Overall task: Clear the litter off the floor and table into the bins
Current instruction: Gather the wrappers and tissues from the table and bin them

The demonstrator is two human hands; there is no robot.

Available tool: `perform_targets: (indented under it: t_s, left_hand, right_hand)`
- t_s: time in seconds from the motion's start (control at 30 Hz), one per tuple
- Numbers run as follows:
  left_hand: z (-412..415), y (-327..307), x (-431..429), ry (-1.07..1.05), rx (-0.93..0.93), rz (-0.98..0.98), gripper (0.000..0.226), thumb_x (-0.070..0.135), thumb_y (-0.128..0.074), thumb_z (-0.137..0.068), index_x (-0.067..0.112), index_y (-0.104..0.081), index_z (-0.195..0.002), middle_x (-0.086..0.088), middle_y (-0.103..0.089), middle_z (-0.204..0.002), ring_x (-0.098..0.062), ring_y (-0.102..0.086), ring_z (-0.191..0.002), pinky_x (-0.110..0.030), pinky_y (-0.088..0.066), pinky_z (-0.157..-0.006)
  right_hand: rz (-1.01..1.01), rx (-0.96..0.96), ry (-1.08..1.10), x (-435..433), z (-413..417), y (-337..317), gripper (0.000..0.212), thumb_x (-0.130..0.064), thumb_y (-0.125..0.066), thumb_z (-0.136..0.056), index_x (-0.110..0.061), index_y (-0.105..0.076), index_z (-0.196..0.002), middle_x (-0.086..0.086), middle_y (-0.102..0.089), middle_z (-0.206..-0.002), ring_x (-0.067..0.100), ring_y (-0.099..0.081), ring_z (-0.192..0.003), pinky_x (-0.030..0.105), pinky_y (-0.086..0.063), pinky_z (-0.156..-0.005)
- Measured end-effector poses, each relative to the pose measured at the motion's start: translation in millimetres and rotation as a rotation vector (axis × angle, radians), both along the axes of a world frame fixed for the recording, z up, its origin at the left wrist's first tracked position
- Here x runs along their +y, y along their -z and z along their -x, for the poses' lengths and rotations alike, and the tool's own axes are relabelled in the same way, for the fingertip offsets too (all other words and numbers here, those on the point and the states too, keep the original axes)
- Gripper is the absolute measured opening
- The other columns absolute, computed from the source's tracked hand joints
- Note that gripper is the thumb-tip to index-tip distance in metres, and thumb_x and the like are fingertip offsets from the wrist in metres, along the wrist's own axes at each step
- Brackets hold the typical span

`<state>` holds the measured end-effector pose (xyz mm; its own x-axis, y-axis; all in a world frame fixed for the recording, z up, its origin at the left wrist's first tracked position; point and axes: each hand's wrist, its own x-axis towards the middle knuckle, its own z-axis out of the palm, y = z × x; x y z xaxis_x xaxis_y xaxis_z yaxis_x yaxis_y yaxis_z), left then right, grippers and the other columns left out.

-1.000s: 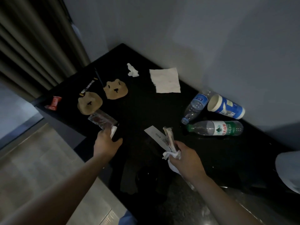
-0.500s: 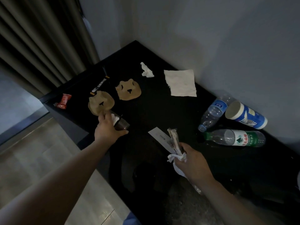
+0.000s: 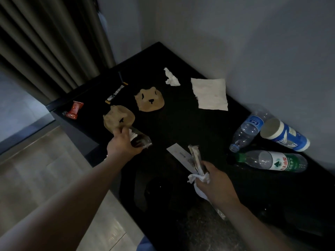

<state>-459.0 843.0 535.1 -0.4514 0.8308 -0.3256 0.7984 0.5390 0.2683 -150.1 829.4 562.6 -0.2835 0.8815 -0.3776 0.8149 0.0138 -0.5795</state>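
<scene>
The left grip is clenched round a clear wrapper low over the black bench, at the near edge of a tan bear-face cutout. The right grip grasps a brown wrapper and a crumpled tissue. Two bottles lie by the wall.

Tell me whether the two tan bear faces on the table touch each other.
Apart. The head view shows a strip of bare black table between the near bear face and the far bear face.
</scene>
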Motion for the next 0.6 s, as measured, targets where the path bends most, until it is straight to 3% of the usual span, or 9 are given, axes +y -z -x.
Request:
perform_targets:
  t_s: [0.1,0.23,0.37,0.5,0.6]
  left_hand:
    - [1,-2,-2,0.000,0.016,0.020,0.084,0.046,-0.074,-0.075,0.013,-0.033,-0.140,-0.012,-0.036,-0.135,-0.029,-0.058,-0.103,-0.032,-0.046,-0.068]
    - [2,-5,-9,-0.006,0.023,-0.016,0.058,0.039,-0.068,-0.082,0.011,-0.048,-0.128,-0.011,-0.042,-0.128,-0.026,-0.060,-0.089,-0.033,-0.048,-0.067]
    - [7,-8,-11,0.012,0.016,-0.085,0.041,0.036,-0.065,-0.085,0.010,-0.056,-0.115,-0.009,-0.049,-0.121,-0.017,-0.051,-0.077,-0.029,-0.040,-0.062]
    - [9,-20,-9,-0.006,-0.048,-0.175,0.038,0.036,-0.069,-0.082,0.014,-0.058,-0.111,-0.007,-0.052,-0.114,-0.014,-0.049,-0.079,-0.026,-0.037,-0.062]
    - [7,-33,-5,-0.034,-0.120,-0.244,0.039,0.035,-0.072,-0.080,0.015,-0.058,-0.110,-0.004,-0.054,-0.105,-0.009,-0.050,-0.077,-0.019,-0.033,-0.055]
  right_hand:
    - [0.015,0.007,-0.001,1,3,0,0.050,-0.023,-0.067,-0.084,-0.021,-0.052,-0.132,-0.009,-0.066,-0.096,0.002,-0.062,-0.079,0.013,-0.044,-0.062]
    - [0.009,0.024,-0.005,0,6,-2,0.050,-0.023,-0.067,-0.084,-0.023,-0.053,-0.131,-0.009,-0.067,-0.098,0.003,-0.063,-0.083,0.020,-0.052,-0.069]
    - [-0.011,0.048,0.003,0,6,-4,0.048,-0.023,-0.067,-0.083,-0.025,-0.054,-0.129,-0.014,-0.065,-0.096,0.000,-0.062,-0.082,0.017,-0.050,-0.068]
    - [-0.016,0.061,0.028,-1,3,-7,0.050,-0.024,-0.068,-0.082,-0.025,-0.053,-0.130,-0.015,-0.064,-0.096,-0.001,-0.061,-0.081,0.012,-0.045,-0.065]
    - [-0.039,0.068,0.046,-3,0,-12,0.051,-0.024,-0.068,-0.083,-0.024,-0.052,-0.131,-0.014,-0.065,-0.095,-0.001,-0.062,-0.080,0.012,-0.045,-0.064]
